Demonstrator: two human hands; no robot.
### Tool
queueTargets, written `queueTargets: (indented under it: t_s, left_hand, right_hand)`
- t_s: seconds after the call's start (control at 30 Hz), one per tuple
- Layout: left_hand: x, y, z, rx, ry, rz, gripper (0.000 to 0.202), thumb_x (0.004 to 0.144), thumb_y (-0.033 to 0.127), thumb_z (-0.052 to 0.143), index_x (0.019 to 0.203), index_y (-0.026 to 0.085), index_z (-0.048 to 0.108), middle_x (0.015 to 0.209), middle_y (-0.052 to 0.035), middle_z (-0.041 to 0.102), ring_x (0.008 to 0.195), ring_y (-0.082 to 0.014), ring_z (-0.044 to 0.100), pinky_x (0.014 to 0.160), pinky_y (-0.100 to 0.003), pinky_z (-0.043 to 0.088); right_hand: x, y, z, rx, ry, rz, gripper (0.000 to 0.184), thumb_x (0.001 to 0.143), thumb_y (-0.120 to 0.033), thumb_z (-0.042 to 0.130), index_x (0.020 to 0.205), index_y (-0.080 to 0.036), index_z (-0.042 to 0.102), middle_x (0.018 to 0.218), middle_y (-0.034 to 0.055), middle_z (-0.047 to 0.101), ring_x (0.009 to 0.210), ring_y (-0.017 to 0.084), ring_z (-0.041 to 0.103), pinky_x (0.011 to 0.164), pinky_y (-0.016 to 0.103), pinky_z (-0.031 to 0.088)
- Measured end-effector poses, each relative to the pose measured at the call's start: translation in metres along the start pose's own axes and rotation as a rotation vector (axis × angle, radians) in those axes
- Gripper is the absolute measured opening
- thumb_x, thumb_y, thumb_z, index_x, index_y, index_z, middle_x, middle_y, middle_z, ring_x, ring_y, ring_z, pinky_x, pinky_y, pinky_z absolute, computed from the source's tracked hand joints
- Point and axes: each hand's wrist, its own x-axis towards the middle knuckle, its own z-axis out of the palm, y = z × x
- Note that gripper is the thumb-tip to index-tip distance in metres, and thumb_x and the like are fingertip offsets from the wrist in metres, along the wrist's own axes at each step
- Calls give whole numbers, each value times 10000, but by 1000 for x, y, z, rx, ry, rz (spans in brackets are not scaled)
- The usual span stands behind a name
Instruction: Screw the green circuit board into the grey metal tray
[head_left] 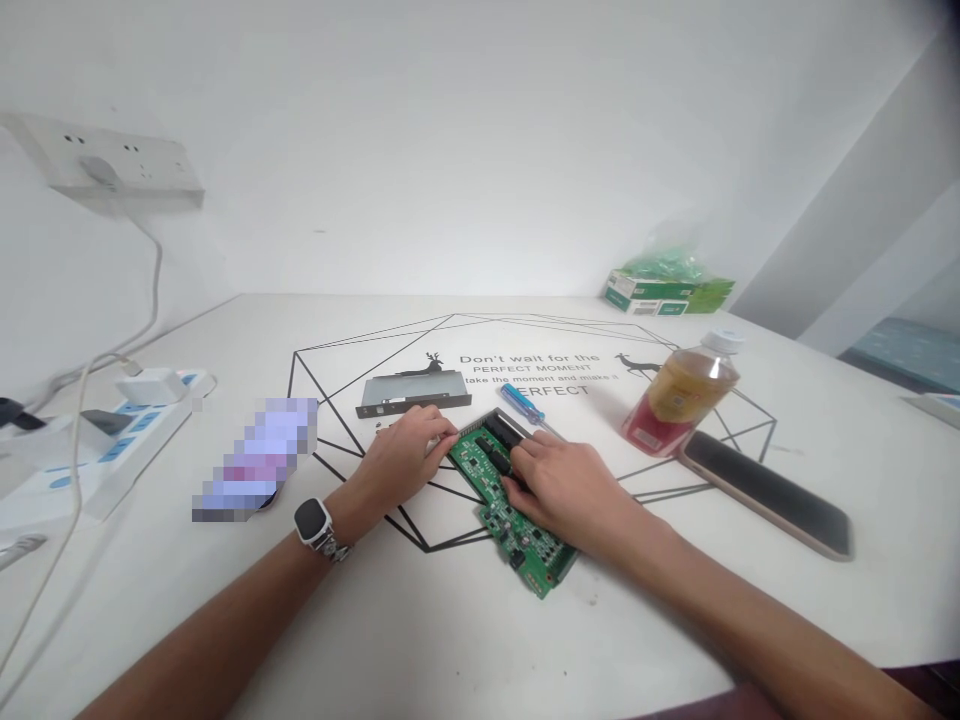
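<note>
Hands grasp a green circuit board (519, 540) resting on a white desk (375, 630): left hand (405, 460) pinching its edge, right hand (559, 490) curled over it. Beyond the board, a metal chassis (414, 394) and blue screwdriver (521, 404) lie unused, the board outside the chassis.

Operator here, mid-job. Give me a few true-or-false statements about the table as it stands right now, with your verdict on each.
1. The left hand and right hand are both on the green circuit board. True.
2. The right hand is gripping a tool. False: the blue-handled screwdriver lies on the table beyond the board, in neither hand.
3. The left wrist is bare. False: it wears a wristwatch.
4. A plastic bottle with a white cap stands to the right of the board. True.
</note>
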Motion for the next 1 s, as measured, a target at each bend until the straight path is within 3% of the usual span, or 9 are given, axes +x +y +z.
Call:
queueTargets:
  t_s: [0.27,0.53,0.77,1.0]
  left_hand:
    - [-1,-4,2,-59,-9,-6,290,1046,343,426,944,213,664,964,-44,640,890,-214,598,720,-326,447]
    - [0,-4,0,-65,-43,-18,219,1025,338,503,997,217,684,1022,-27,650,911,-206,616,723,-323,449]
    - [-1,-1,3,9,-39,27,250,1047,285,427,1021,200,660,1032,-46,653,939,-223,595,698,-328,447]
    - [2,-16,-14,8,-99,46,285,1038,299,401,1010,200,667,1054,-71,660,987,-249,592,749,-358,470]
  right_hand:
    - [1,2,7,-10,39,-34,198,972,-290,549,837,-171,630,855,46,722,857,227,659,553,350,270]
    - [3,11,3,-35,-17,66,203,987,-294,533,864,-167,632,882,63,729,878,241,662,537,348,201]
    - [0,10,2,-15,-26,121,197,977,-288,505,849,-179,608,852,69,720,779,227,657,526,334,146]
    - [1,15,-4,254,46,235,297,958,-512,498,952,-226,577,715,15,694,628,199,600,541,303,220]
